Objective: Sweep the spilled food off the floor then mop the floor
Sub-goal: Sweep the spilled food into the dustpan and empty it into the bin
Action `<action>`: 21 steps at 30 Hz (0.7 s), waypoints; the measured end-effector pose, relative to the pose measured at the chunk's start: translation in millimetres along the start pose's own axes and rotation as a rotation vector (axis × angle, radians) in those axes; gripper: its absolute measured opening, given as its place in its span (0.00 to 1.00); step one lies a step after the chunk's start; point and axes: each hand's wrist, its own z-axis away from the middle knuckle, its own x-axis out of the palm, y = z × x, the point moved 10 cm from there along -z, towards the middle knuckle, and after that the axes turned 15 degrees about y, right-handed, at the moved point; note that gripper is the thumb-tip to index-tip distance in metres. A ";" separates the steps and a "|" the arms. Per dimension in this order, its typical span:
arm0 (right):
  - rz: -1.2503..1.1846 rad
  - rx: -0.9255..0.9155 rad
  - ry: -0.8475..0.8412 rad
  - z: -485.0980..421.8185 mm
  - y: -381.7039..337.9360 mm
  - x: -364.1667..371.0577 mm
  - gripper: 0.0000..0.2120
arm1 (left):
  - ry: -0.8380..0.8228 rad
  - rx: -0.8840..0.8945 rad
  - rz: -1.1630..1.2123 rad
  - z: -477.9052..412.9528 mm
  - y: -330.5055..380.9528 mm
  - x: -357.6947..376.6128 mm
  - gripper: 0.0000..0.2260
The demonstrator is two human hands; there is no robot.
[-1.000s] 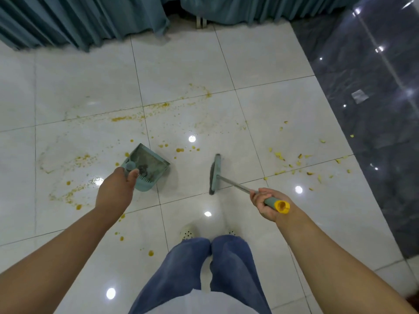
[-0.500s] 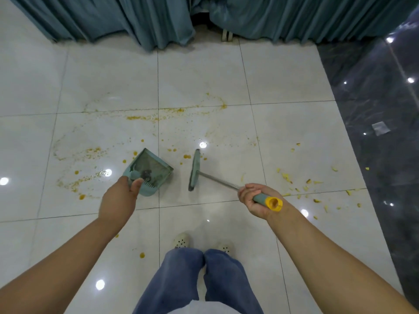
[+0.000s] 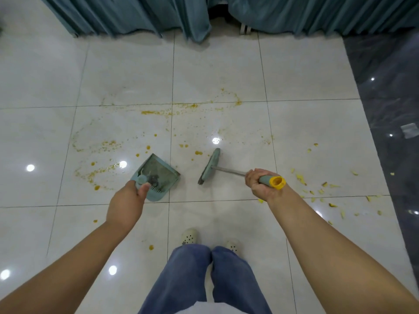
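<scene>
My left hand grips the handle of a teal dustpan, whose mouth points away from me and to the right; some dark debris lies inside it. My right hand grips the teal and yellow handle of a short broom. The broom head stands on the white tiles just right of the dustpan, a small gap between them. Yellow food crumbs and smears are scattered across the tiles ahead and to the left. More yellow food pieces lie to the right of my right hand.
Teal curtains hang along the far edge of the floor. A dark glossy floor strip runs down the right side with a small scrap of paper on it. My legs and pale shoes stand below the tools.
The view has tilted up, showing more curtain. The broom head has moved left, closer to the dustpan. Both hands keep their grips.
</scene>
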 end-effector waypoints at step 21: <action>0.235 -0.102 0.033 -2.1 18.8 -4.9 0.05 | -0.034 0.124 -0.021 -1.2 9.3 -0.2 0.17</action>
